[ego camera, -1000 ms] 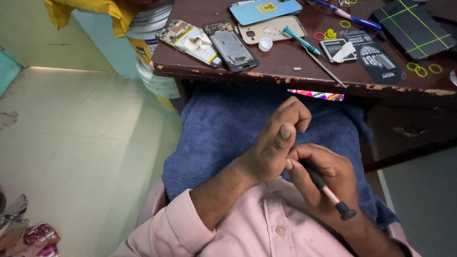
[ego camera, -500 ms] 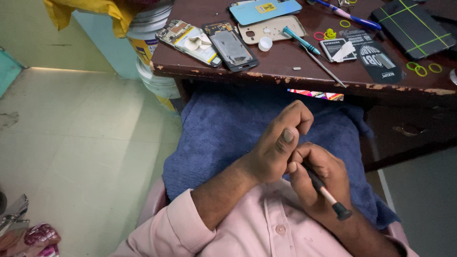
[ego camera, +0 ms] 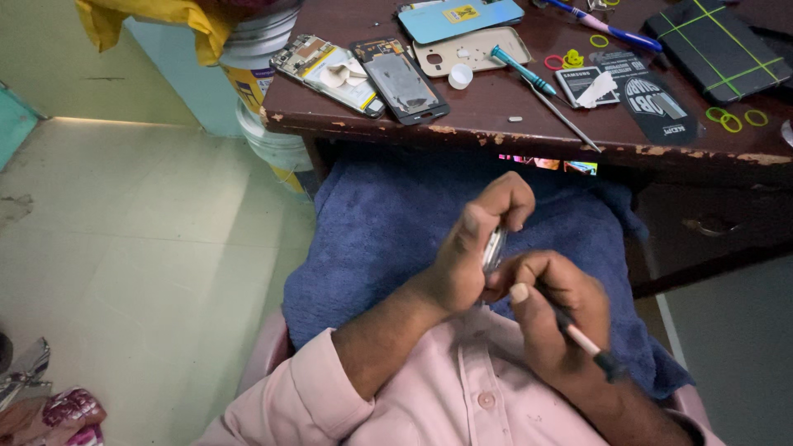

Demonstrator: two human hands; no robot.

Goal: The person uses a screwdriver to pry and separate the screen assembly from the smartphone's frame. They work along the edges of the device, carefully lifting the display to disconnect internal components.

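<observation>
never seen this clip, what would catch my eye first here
First the two hands low in the middle, over a blue towel on the lap: the left hand grips a small silvery part, the right hand holds a thin tool against it. Above them the worn wooden desk carries opened phones, a teal screwdriver and scattered rubber bands.

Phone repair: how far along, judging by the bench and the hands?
Done: two opened phones and a beige back cover lie stripped on the wooden desk. In hand: the left hand grips a small silver part over the blue towel; the right hand works a thin tool at it. Left: nothing reassembled; teal screwdriver lies unused.
</observation>
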